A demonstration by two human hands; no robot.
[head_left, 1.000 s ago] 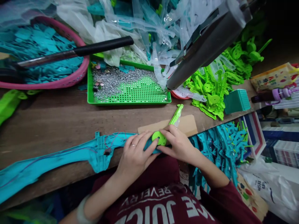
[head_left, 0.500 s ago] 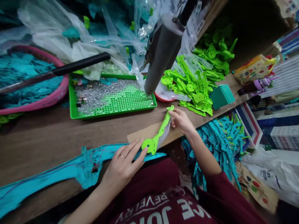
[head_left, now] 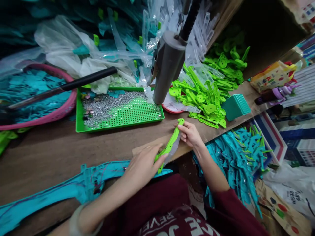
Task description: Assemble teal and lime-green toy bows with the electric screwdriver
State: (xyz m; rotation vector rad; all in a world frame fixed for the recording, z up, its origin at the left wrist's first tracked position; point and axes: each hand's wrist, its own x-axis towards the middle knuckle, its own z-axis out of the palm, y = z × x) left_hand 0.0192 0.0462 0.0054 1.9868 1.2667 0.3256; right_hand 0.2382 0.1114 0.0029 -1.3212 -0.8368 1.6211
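Observation:
A lime-green plastic part (head_left: 173,140) with a clear plastic strip (head_left: 174,150) along its right side slants between my hands, above a piece of cardboard (head_left: 144,145). My right hand (head_left: 190,134) pinches its upper end. Around the lower, round end my left hand (head_left: 145,162) is closed, thumb on the near side, and it hides most of that end. A long turquoise plastic shell (head_left: 82,183) with thin wires lies at the table's front edge, partly beneath my left forearm.
A grey powered screwdriver (head_left: 169,62) hangs over a green tray (head_left: 123,127) of screws. Lime-green parts (head_left: 209,106) are heaped at right near a teal box (head_left: 237,106). A pink basket (head_left: 70,106) with a black-handled tool (head_left: 91,78) across it stands left. Turquoise pieces (head_left: 226,160) are stacked lower right.
My left hand has moved up and right over the round end of the lime-green part, covering it. My right hand keeps its pinch on the upper end. The view has shifted slightly.

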